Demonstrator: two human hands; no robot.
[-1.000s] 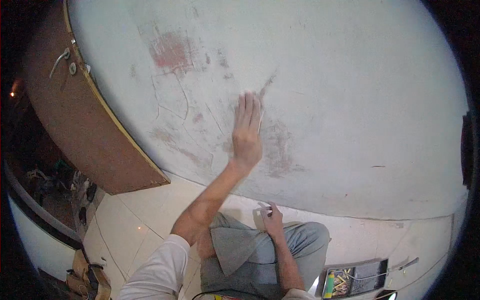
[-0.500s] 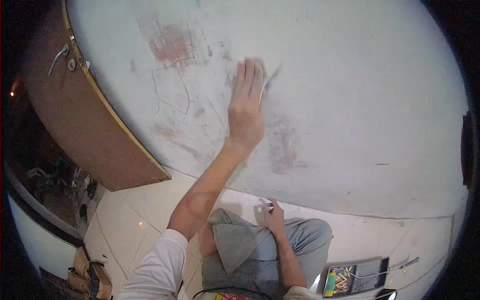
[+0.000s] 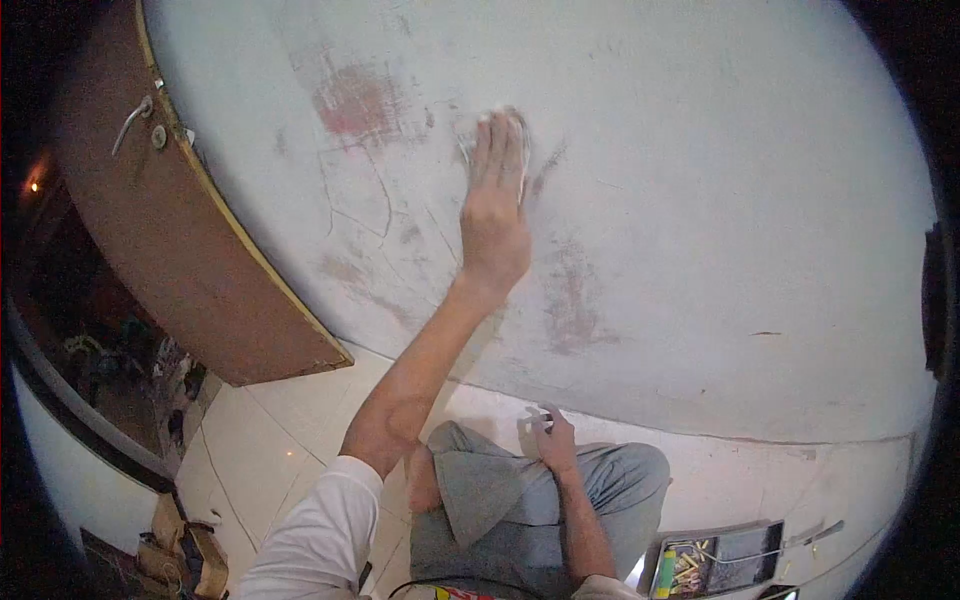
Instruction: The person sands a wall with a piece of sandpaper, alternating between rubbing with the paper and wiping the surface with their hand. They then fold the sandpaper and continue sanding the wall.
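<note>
My left hand [image 3: 495,220] reaches up against the pale wall [image 3: 700,220], its fingers stretched upward and pressed together. A thin pale sheet [image 3: 525,172] shows along the edges of those fingers, held flat to the wall. Grey smudges and a reddish patch [image 3: 362,103] mark the plaster around it. Low over my lap, my right hand [image 3: 558,445] is closed on a small dark object [image 3: 547,420], whose shape is mostly hidden by the fingers.
A brown door [image 3: 190,220] with a metal handle stands at the left. On the tiled floor at the lower right lies an open black tray [image 3: 740,572] with small yellowish pieces. Cardboard [image 3: 165,560] sits at the lower left. My crossed legs are below.
My left hand stays at nearly the same place on the wall, its fingers slightly shifted. The view has moved a little, so door and wall marks appear further right.
</note>
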